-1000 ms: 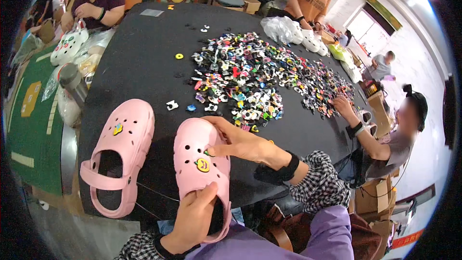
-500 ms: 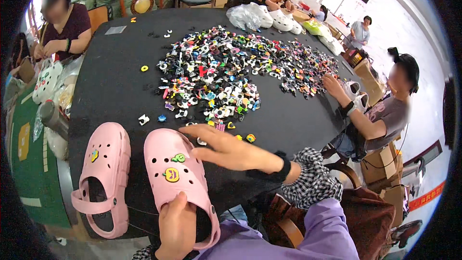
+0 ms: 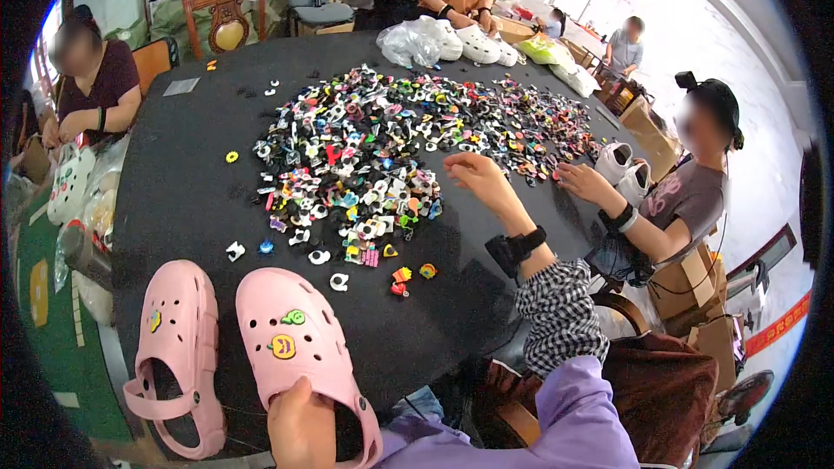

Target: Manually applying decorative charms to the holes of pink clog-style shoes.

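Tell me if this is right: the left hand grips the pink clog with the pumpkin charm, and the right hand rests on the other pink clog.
Not quite: the head view shows the right hand over the black table near the charm pile. The left hand does grip the pink clog with the pumpkin charm.

The black table [image 3: 165,200] carries a heap of multicoloured shoe charms [image 3: 347,148], a pink clog [image 3: 178,308] at near left, white clogs [image 3: 478,46] and a plastic bag [image 3: 407,45] farther back.
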`<state>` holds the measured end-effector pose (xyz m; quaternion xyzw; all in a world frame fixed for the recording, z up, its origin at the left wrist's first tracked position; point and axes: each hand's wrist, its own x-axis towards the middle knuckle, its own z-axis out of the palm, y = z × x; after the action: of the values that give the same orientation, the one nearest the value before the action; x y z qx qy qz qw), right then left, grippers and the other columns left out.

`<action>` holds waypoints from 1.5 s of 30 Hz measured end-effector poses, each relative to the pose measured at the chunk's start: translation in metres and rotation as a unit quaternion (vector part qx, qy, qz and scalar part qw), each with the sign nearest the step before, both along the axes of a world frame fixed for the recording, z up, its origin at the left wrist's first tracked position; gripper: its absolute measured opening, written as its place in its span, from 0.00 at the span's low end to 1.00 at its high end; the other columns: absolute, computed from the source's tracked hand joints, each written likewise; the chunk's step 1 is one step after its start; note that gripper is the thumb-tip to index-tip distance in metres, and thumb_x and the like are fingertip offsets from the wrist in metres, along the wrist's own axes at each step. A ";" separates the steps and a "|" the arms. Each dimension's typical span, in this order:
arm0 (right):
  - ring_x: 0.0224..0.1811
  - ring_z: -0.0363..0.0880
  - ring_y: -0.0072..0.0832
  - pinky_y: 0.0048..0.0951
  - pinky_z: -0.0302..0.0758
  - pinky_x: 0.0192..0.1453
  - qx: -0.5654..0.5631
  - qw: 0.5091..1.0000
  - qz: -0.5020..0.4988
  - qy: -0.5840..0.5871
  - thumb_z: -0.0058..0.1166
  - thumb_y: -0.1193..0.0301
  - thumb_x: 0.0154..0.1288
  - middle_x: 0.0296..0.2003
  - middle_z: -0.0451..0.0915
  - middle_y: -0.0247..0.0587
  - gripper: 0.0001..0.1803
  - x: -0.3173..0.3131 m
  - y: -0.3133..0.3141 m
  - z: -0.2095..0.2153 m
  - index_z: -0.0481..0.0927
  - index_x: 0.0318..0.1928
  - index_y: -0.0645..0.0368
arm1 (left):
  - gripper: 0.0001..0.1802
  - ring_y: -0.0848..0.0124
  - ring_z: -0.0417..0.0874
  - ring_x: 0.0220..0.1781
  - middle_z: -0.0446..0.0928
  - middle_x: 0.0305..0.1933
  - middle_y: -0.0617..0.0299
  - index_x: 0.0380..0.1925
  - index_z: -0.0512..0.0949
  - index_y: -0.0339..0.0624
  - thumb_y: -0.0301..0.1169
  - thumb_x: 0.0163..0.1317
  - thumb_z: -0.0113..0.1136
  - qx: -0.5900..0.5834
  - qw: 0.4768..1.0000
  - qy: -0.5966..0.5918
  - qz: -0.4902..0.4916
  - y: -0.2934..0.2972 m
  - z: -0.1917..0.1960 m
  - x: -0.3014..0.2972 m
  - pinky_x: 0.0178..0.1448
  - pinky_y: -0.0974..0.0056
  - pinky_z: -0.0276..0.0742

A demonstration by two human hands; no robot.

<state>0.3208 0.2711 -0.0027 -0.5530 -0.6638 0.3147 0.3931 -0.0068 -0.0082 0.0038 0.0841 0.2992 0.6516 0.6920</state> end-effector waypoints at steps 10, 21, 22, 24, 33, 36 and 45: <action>0.45 0.78 0.51 0.45 0.73 0.51 0.237 0.918 -0.196 -0.248 0.45 0.80 0.58 0.41 0.80 0.55 0.15 0.037 0.094 -0.040 0.79 0.45 0.62 | 0.16 0.66 0.70 0.58 0.72 0.54 0.57 0.52 0.70 0.32 0.30 0.68 0.49 -0.037 0.996 0.060 -0.052 -0.001 0.026 -0.006 0.65 0.59 0.61; 0.51 0.74 0.45 0.42 0.73 0.53 0.168 0.863 -0.174 -0.444 0.50 0.77 0.52 0.45 0.79 0.41 0.17 0.034 0.111 -0.053 0.81 0.44 0.53 | 0.23 0.60 0.69 0.62 0.71 0.59 0.52 0.59 0.66 0.32 0.29 0.65 0.51 -0.042 0.994 0.055 -0.084 0.001 0.028 -0.006 0.70 0.56 0.58; 0.49 0.75 0.44 0.42 0.73 0.52 0.176 0.850 -0.179 -0.463 0.51 0.77 0.52 0.43 0.79 0.40 0.15 0.032 0.112 -0.050 0.82 0.42 0.53 | 0.23 0.60 0.69 0.62 0.70 0.60 0.52 0.60 0.66 0.32 0.29 0.65 0.51 -0.010 0.996 0.040 -0.084 0.001 0.027 -0.006 0.70 0.56 0.58; 0.47 0.75 0.42 0.42 0.73 0.49 0.215 0.839 -0.186 -0.465 0.52 0.77 0.52 0.40 0.78 0.40 0.12 0.024 0.106 -0.051 0.81 0.37 0.54 | 0.24 0.60 0.68 0.63 0.70 0.61 0.51 0.60 0.65 0.32 0.29 0.65 0.51 -0.022 0.996 0.041 -0.080 0.001 0.029 -0.006 0.70 0.56 0.58; 0.45 0.77 0.45 0.40 0.77 0.47 0.215 0.865 -0.180 -0.417 0.51 0.77 0.55 0.40 0.75 0.49 0.08 0.021 0.109 -0.052 0.75 0.38 0.61 | 0.22 0.62 0.70 0.61 0.73 0.58 0.53 0.59 0.67 0.32 0.27 0.65 0.52 0.005 0.996 -0.024 -0.089 0.002 0.024 -0.007 0.69 0.58 0.60; 0.44 0.76 0.45 0.40 0.78 0.47 0.194 0.859 -0.182 -0.438 0.52 0.77 0.55 0.41 0.74 0.52 0.11 0.013 0.105 -0.050 0.74 0.41 0.63 | 0.21 0.62 0.72 0.59 0.74 0.56 0.55 0.57 0.68 0.33 0.28 0.65 0.52 -0.003 0.994 -0.019 -0.103 0.001 0.030 -0.006 0.68 0.58 0.61; 0.39 0.78 0.46 0.40 0.76 0.44 0.212 0.940 -0.130 -0.233 0.55 0.75 0.50 0.34 0.79 0.51 0.13 0.023 0.089 -0.052 0.80 0.40 0.60 | 0.21 0.62 0.72 0.59 0.74 0.56 0.54 0.57 0.68 0.34 0.28 0.64 0.53 0.005 0.996 0.005 -0.088 0.002 0.028 -0.006 0.67 0.58 0.63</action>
<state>0.3441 0.3600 -0.0548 -0.5963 -0.7103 -0.0245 0.3732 -0.0126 -0.0067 0.0316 0.1163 0.2907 0.5890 0.7450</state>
